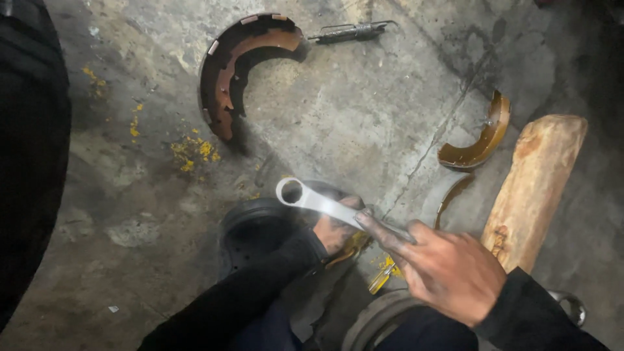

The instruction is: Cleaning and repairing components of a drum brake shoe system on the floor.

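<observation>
I am crouched over a rough concrete floor, grey, stained dark with grease and split by a crack that runs down toward my hands. Yellow crumbs lie scattered on it to the left. The light is dim and the corners fall away into black.

My right hand, smeared with grime, has its fingers stretched out along the shaft of a silver ring spanner, pressing on it more than gripping. My left hand sits under the same spanner, partly closed, but the tool and my right fingers cover it, so I cannot tell what it grips. The spanner's ring end points up and left, clear of both hands.

Below my left wrist sits a dark round drum, hard to make out in shadow. A second round rim is cut off at the bottom edge.

Farther off lies a rusty curved brake shoe with a coil spring just beside its end. To the right, a smaller brake shoe rests near a wooden block. Another spanner end peeks out past my right sleeve.
</observation>
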